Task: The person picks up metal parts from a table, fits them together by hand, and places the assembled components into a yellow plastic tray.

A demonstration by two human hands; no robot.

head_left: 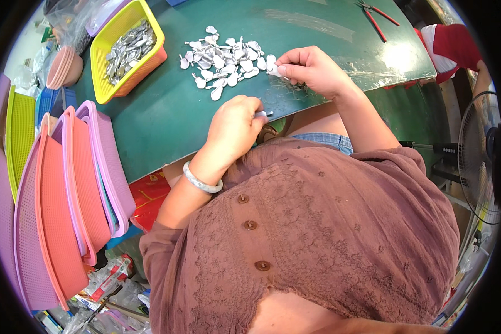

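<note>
A loose pile of small silvery-white pieces, each with a rounded body and a narrow stem [225, 60], lies on the green tabletop [239, 22]. At the pile's right edge, my right hand [316, 71] pinches one such flat piece [273, 68] between thumb and fingertips. My left hand [234, 127] is closed near the table's front edge, with a bangle on its wrist. From its fingers juts the end of a small pale item [263, 114]; the rest is hidden, so I cannot tell its kind.
A yellow and orange basket [100, 72] with many grey metal pieces stands at the table's left. Nested plastic baskets [67, 222] crowd the left side. Red-handled pliers [378, 21] lie at the far right. A fan [479, 156] stands at right, near another person's red sleeve [456, 47].
</note>
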